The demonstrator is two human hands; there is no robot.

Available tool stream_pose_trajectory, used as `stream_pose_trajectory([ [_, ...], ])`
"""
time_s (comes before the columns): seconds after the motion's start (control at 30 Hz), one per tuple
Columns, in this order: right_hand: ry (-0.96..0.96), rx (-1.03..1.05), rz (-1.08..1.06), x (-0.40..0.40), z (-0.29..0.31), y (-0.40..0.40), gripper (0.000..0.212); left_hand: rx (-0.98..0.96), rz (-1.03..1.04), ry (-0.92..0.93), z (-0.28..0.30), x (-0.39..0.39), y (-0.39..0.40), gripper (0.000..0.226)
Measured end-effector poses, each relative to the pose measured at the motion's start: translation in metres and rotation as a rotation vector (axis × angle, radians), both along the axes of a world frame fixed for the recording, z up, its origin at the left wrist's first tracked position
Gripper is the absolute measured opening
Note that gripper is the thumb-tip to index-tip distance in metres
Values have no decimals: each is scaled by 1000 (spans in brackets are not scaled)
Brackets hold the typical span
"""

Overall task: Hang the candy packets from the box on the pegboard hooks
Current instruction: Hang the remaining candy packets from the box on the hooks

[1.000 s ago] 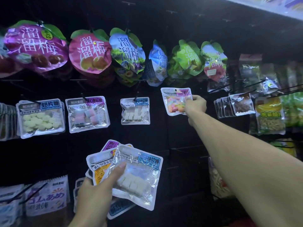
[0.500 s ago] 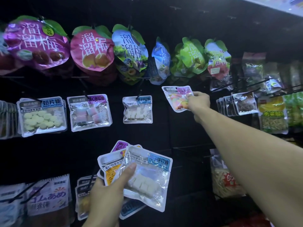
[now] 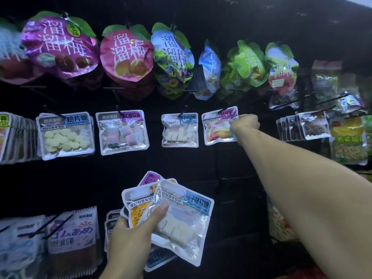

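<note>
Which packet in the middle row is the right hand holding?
The multicoloured-candy packet with the pink label, rightmost of the four clear packets. The right hand grips its right edge at the hook; the white-cube packet left of it hangs untouched.

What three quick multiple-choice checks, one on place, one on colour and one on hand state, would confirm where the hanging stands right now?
1. Where is the packet in the right hand?
A. at the middle row of hooks, right of the white-cube packet
B. on the top row among the plum bags
C. down in the bottom row

2. What colour is the label on the front packet of the fan in the left hand?
A. green
B. blue
C. red

3. What is the left hand doing?
A. hanging open and idle
B. pressing flat on the board
C. holding a fan of packets

Key: 1 A, the colourful candy packet sits beside the white-cube packet; 2 B, the front packet has a blue label; 3 C, the thumb pins the packets.
</note>
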State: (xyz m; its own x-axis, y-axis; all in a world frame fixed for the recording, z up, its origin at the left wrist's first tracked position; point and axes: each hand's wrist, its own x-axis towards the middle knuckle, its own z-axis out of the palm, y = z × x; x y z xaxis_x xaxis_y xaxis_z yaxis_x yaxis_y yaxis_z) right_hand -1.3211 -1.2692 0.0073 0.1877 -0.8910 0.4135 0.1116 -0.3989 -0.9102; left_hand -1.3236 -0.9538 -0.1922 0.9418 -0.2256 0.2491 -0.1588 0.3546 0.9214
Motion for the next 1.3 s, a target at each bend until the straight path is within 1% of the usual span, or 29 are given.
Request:
stream_pose_trajectory([
  [0.07,-14,3,2,5,-1,1,26,-25,-26,0,2,4,7,69],
  [0.17,-32,-22,-14,6,-10,12,27,-59,-51,1,4,5,21,63],
  [0.23,-41,-37,-29,4,-17,18,34,-61,-47,20,-1,4,30,61],
  [0.3,6,-93,-88,1,-32,32,48,-61,-24,45,-8,1,40,53],
  [0.33,32,-146,-106,0,-44,44,50,-62,-9,56,-13,1,45,48],
  [0.37,47,-217,-96,-1,-58,60,47,-79,7,65,-19,1,50,43],
  [0.4,50,-297,-40,-4,-77,82,42,-94,32,82,-26,0,55,39],
  [0.43,47,-363,66,-9,-99,107,36,-107,61,97,-35,0,61,36],
  [0.47,52,-401,200,-16,-121,134,32,-115,89,111,-43,-2,66,35],
  [0.5,62,-391,332,-24,-145,161,31,-119,112,122,-52,-4,72,36],
  [0.57,106,-246,565,-42,-191,205,38,-126,137,141,-64,-7,83,40],
  [0.63,209,-74,728,-56,-226,234,48,-144,152,153,-71,-10,93,45],
  [0.67,250,-22,791,-60,-238,242,49,-150,156,156,-72,-11,98,46],
  [0.73,280,28,904,-67,-250,255,36,-143,157,153,-71,-15,105,49],
  [0.8,284,6,961,-72,-250,264,22,-128,154,153,-69,-19,112,48],
  [0.87,290,-20,969,-74,-247,269,18,-127,156,163,-68,-23,118,47],
  [0.97,290,-25,983,-74,-240,269,18,-130,155,201,-66,-23,126,57],
  [1.07,291,-39,933,-71,-235,260,14,-110,192,240,-71,-17,133,44],
  [1.17,196,-63,829,-63,-212,243,7,-73,230,228,-70,-13,137,47],
  [1.27,28,-98,603,-37,-164,209,10,-67,227,185,-57,-11,133,34],
  [1.3,-25,-87,537,-29,-144,198,15,-56,221,170,-49,-12,130,30],
])
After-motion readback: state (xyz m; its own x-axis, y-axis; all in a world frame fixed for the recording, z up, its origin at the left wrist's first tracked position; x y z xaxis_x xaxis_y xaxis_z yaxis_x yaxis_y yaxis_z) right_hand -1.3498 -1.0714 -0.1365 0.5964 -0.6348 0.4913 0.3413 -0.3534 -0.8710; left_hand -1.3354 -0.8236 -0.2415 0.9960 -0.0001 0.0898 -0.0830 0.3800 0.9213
